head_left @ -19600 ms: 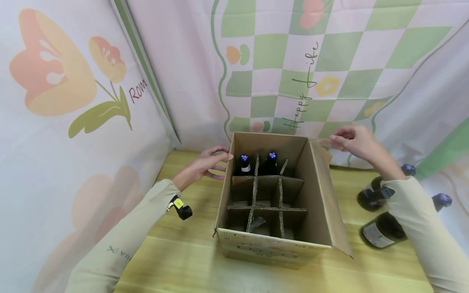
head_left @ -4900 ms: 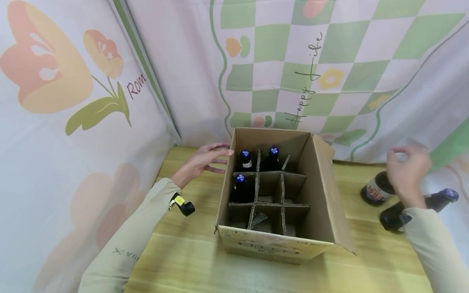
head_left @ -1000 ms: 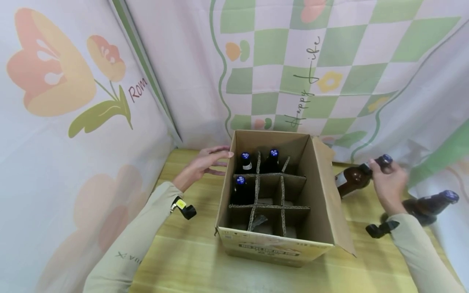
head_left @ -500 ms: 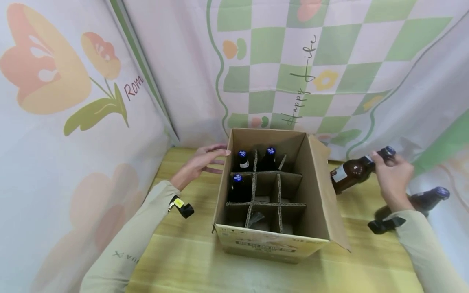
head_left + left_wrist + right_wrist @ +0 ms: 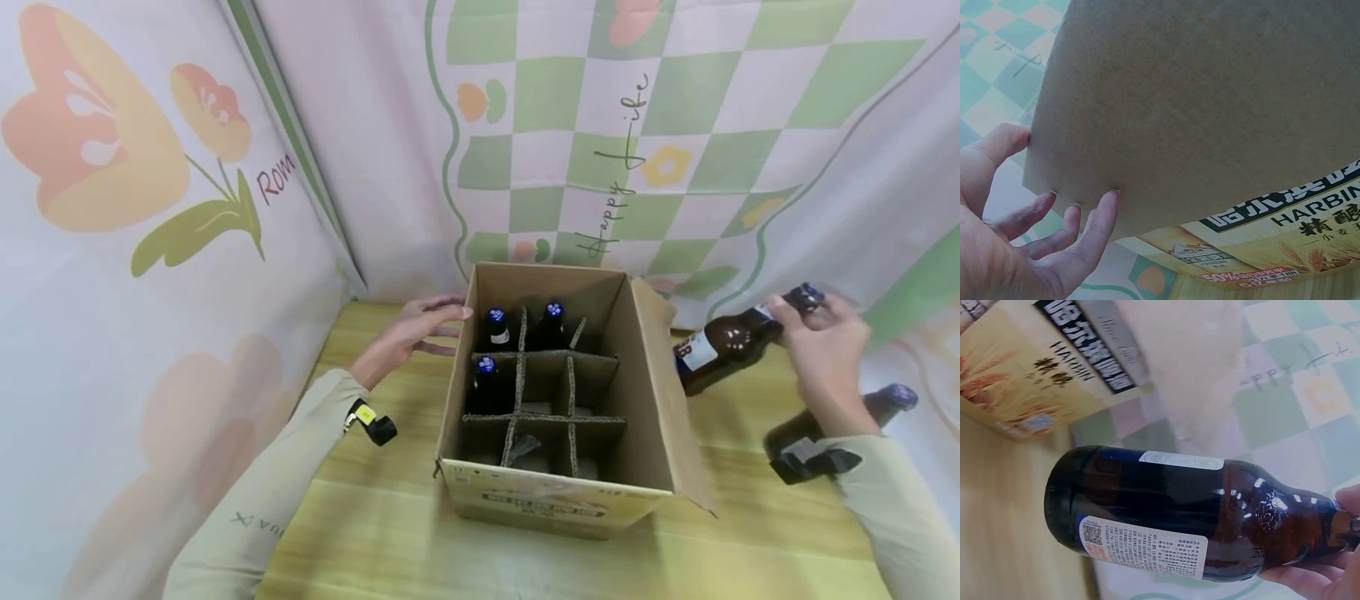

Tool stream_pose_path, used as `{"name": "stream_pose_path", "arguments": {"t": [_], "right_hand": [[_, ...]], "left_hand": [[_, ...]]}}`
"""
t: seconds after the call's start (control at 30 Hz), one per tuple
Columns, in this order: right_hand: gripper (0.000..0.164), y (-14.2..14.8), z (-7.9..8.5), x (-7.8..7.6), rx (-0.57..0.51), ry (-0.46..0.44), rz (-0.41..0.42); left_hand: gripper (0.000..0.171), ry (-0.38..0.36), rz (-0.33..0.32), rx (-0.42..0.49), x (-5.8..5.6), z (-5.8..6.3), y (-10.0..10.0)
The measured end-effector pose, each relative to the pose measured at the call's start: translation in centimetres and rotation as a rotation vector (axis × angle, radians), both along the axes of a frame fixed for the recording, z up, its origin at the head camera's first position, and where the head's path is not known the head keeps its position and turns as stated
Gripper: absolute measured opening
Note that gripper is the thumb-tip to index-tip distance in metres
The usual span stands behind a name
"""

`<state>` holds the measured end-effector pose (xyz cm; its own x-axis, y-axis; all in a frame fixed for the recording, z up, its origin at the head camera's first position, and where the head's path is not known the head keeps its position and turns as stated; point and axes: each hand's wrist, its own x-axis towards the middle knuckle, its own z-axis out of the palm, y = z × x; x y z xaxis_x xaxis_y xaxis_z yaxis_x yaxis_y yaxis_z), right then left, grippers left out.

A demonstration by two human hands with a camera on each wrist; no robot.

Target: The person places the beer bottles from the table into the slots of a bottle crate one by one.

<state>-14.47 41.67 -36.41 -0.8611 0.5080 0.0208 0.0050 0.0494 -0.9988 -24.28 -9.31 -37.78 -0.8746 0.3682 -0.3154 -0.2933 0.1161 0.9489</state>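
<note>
A brown glass beer bottle [image 5: 723,350] with a blue cap tilts beside the cardboard box [image 5: 551,483], its base overlapping the right flap in the head view. My right hand [image 5: 828,354] grips that bottle [image 5: 1147,512] by its neck, cap end up and to the right. Fingertips of my left hand [image 5: 416,329] touch the box's left side, thumb at the rim; in the left wrist view the fingers of this hand [image 5: 1041,231] rest against a plain brown flap [image 5: 1197,112]. Three blue-capped bottles sit inside: back left [image 5: 497,329], back middle [image 5: 552,325] and middle left [image 5: 487,387].
Corrugated dividers [image 5: 547,419] split the box into compartments; a scrap of clear plastic [image 5: 525,448] lies in a front one. Another bottle [image 5: 787,437] is on the wooden table [image 5: 360,517] at right, partly behind my right wrist. Printed curtains [image 5: 390,125] hang behind and at left.
Since the oldest frame, a bottle has come into the middle-left compartment and fewer remain on the table. Lately my right hand has shifted slightly right and up with its bottle; my left hand stays put.
</note>
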Motion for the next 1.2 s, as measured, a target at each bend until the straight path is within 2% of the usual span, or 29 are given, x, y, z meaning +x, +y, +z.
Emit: {"name": "stream_pose_path", "arguments": {"t": [0.2, 0.37, 0.47, 0.6, 0.73, 0.83, 0.93, 1.03, 1.13, 1.2], "right_hand": [[0.026, -0.9, 2.1, 0.7, 0.136, 0.009, -0.084], [0.025, -2.4, 3.3, 0.9, 0.204, 0.069, -0.15], [0.027, -3.6, 4.1, 0.9, 0.313, 0.098, -0.203], [0.027, -4.9, 5.1, 0.6, 0.378, 0.224, -0.265], [0.018, -6.4, 6.2, 0.6, 0.409, 0.37, -0.332], [0.013, -7.5, 7.2, 0.7, 0.433, 0.45, -0.348], [0.011, -8.7, 8.3, 0.9, 0.456, 0.505, -0.342], [0.01, -9.9, 9.3, 1.2, 0.479, 0.573, -0.3], [0.011, -11.2, 10.2, 1.5, 0.436, 0.659, -0.208], [0.012, -11.9, 10.7, 1.6, 0.348, 0.738, -0.112]], "left_hand": [[0.064, 0.002, -0.002, 0.005, -0.2, 0.1, -0.1], [0.066, -0.004, -0.013, 0.006, -0.3, 0.0, -0.1], [0.065, -0.009, -0.013, 0.009, -0.3, -0.2, -0.1], [0.065, -0.01, -0.014, 0.014, -0.3, -0.3, -0.1], [0.066, -0.011, -0.017, 0.012, -0.4, -0.3, -0.1], [0.065, -0.009, -0.011, 0.009, -0.4, -0.3, -0.2], [0.066, -0.015, -0.01, 0.01, -0.4, -0.3, -0.2], [0.065, -0.024, -0.012, 0.014, -0.3, -0.3, -0.2], [0.065, -0.024, -0.009, 0.014, -0.2, -0.3, -0.2], [0.065, -0.018, -0.009, 0.013, -0.2, -0.3, -0.2]]}}
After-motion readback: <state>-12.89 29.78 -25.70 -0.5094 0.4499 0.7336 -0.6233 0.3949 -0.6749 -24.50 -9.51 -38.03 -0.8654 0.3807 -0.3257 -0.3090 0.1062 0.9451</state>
